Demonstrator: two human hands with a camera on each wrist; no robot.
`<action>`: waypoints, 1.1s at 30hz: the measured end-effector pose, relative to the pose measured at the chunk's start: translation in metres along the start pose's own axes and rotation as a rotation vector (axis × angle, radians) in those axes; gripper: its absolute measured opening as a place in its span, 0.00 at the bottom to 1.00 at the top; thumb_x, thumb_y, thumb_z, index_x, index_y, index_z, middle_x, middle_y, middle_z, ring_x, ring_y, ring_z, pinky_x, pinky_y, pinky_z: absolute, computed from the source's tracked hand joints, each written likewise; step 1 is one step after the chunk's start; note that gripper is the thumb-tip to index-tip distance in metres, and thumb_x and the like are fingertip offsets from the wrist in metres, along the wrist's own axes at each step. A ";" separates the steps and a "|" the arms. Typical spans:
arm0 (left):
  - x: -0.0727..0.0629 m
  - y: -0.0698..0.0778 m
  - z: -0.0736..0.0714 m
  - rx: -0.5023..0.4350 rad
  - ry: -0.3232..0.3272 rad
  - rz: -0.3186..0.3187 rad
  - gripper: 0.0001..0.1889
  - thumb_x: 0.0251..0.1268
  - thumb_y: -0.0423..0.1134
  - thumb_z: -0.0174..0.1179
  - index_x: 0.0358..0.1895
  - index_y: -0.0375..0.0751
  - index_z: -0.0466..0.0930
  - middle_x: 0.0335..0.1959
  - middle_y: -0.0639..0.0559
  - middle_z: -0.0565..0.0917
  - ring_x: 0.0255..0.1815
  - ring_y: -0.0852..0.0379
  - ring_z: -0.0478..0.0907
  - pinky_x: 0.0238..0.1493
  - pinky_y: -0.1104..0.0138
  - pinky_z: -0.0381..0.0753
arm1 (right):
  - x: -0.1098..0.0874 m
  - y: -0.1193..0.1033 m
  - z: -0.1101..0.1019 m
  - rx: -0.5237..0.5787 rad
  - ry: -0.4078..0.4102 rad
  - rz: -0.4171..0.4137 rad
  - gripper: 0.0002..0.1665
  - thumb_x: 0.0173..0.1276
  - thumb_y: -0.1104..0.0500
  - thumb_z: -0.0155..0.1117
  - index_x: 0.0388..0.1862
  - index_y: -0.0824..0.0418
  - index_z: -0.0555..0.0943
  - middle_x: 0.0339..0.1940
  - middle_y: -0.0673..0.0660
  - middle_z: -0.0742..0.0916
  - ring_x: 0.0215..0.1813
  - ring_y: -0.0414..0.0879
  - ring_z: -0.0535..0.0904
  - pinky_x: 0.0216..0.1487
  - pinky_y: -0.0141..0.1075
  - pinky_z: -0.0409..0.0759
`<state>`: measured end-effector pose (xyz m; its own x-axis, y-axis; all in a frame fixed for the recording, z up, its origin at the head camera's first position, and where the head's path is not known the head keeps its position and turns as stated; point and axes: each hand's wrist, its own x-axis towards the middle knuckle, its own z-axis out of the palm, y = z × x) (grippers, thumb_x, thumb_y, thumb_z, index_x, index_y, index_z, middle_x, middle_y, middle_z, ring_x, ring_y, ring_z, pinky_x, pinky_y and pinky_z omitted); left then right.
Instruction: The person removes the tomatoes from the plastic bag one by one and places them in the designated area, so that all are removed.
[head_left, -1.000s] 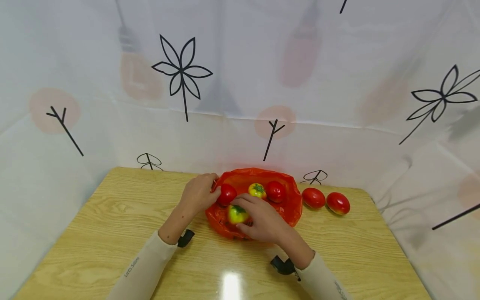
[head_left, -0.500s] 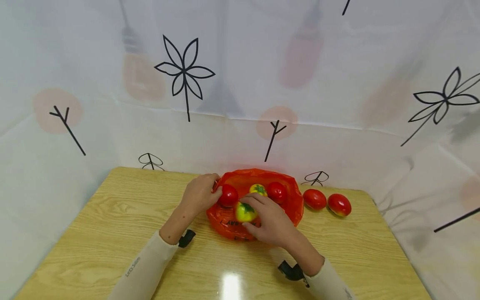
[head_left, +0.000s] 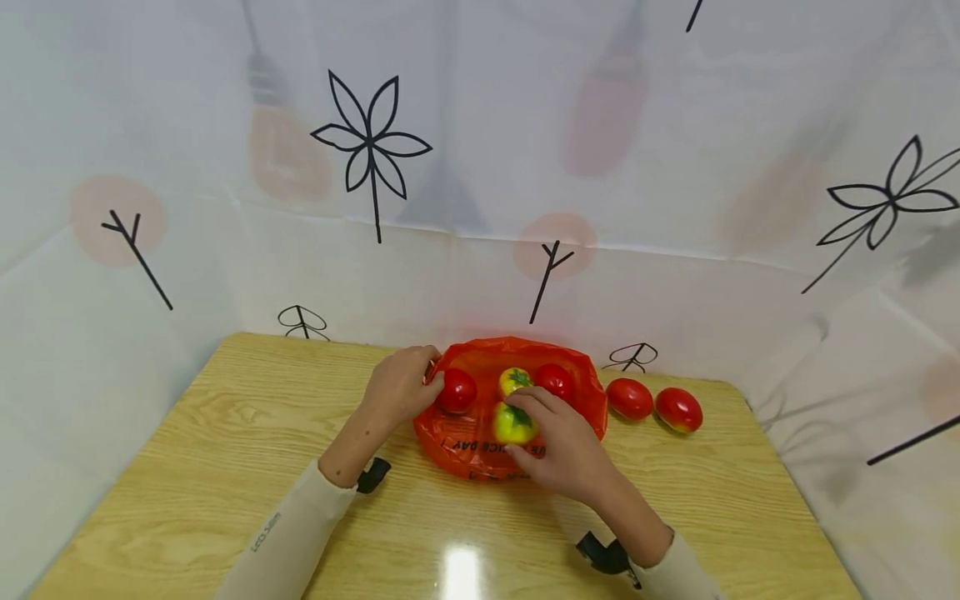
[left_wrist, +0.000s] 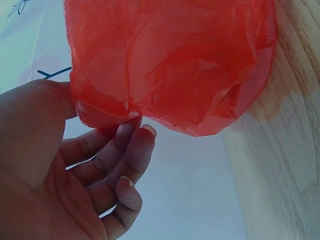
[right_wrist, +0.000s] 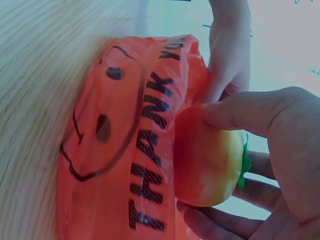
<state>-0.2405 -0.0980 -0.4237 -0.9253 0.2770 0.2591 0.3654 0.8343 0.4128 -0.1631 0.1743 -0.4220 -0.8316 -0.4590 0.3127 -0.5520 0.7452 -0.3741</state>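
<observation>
A red plastic bag (head_left: 480,353) with black print stands with its mouth open on the table. My left hand (head_left: 397,385) pinches the left rim of the bag (left_wrist: 175,60) between thumb and fingers. In my right hand (head_left: 568,446) is a yellow-green tomato (head_left: 512,426) with a green leafy top, held between thumb and fingertips over the bag's mouth. From the right wrist, that tomato (right_wrist: 205,160) looks reddish on one side and sits at the bag's edge. Inside the bag lie a red tomato (head_left: 457,390) at left, a yellow one (head_left: 515,380) and another red one (head_left: 555,379).
Two red tomatoes (head_left: 629,398) (head_left: 678,409) lie on the wooden table (head_left: 720,500) to the right of the bag. Behind the table hangs a white cloth (head_left: 480,283) with printed flowers and twigs.
My right hand has shifted to the right across the bag's mouth, with the yellow-green tomato still in its grasp. The left hand stays at the rim.
</observation>
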 end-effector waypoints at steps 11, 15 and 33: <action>0.000 0.000 0.001 -0.003 -0.004 -0.005 0.08 0.70 0.40 0.65 0.46 0.40 0.85 0.27 0.56 0.78 0.26 0.56 0.73 0.25 0.66 0.73 | -0.015 0.006 -0.014 -0.012 0.062 0.030 0.36 0.60 0.52 0.83 0.67 0.53 0.81 0.68 0.48 0.82 0.66 0.49 0.81 0.62 0.49 0.84; 0.000 0.000 0.002 -0.005 -0.008 -0.005 0.08 0.70 0.40 0.65 0.46 0.40 0.85 0.27 0.56 0.79 0.26 0.56 0.73 0.25 0.66 0.74 | -0.020 0.008 -0.019 -0.015 0.073 0.048 0.36 0.60 0.52 0.84 0.67 0.52 0.81 0.67 0.49 0.82 0.64 0.50 0.82 0.61 0.51 0.85; 0.000 0.000 0.002 -0.002 -0.013 -0.007 0.10 0.70 0.40 0.64 0.48 0.39 0.86 0.27 0.56 0.79 0.25 0.56 0.73 0.24 0.66 0.73 | -0.036 0.023 -0.032 -0.034 0.144 0.067 0.37 0.57 0.56 0.85 0.66 0.55 0.81 0.65 0.51 0.83 0.63 0.52 0.82 0.60 0.52 0.85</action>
<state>-0.2413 -0.0973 -0.4256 -0.9291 0.2775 0.2447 0.3591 0.8352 0.4165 -0.1439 0.2229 -0.4140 -0.8478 -0.3357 0.4105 -0.4911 0.7890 -0.3692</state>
